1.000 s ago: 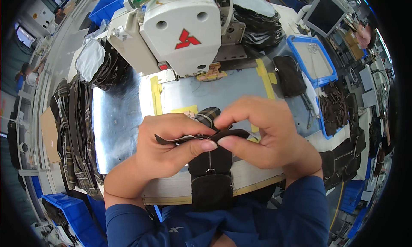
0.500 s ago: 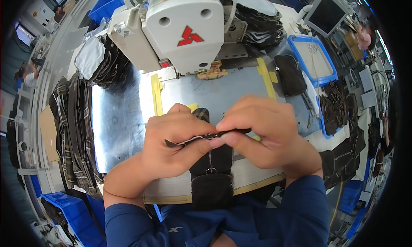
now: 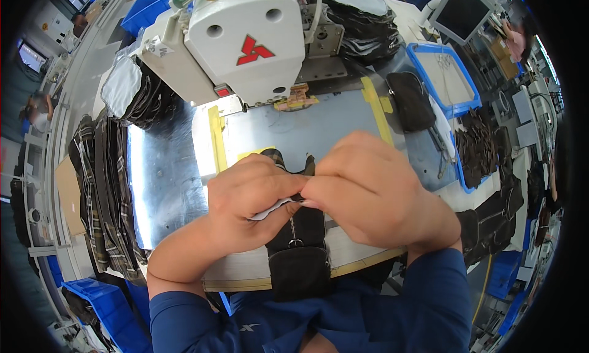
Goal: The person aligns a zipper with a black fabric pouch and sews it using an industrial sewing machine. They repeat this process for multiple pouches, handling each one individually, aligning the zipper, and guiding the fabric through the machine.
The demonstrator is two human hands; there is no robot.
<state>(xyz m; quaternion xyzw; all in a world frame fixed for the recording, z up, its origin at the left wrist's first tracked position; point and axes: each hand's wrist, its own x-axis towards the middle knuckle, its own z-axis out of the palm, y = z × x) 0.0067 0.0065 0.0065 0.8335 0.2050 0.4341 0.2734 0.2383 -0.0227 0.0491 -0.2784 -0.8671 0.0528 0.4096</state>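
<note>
My left hand (image 3: 248, 202) pinches a dark fabric piece with a pale edge (image 3: 273, 210) at the front of the machine table. My right hand (image 3: 362, 196) is closed against it, thumb and fingers meeting my left fingertips; the pinched part is mostly hidden. Beneath both hands a black fabric bag piece (image 3: 299, 270) with a zipper and ring hangs over the table's front edge, its far end lying on the metal plate (image 3: 334, 116). The white sewing machine head (image 3: 242, 43) stands beyond, with yellow tape (image 3: 383, 120) on the plate.
Stacked fabric pieces sit at left (image 3: 104, 193) and behind (image 3: 359, 24). At right are a black pouch (image 3: 410, 101), a blue-rimmed tray (image 3: 413, 55), small dark pieces (image 3: 475, 150), more bags (image 3: 494, 221) and a monitor (image 3: 460, 12). Blue bins (image 3: 107, 319) flank the table. Co-workers (image 3: 512, 40) are in the background.
My right fingers have curled down and inward over the fabric, hiding more of it. My left fingers have bent further around it. The view has shifted slightly.
</note>
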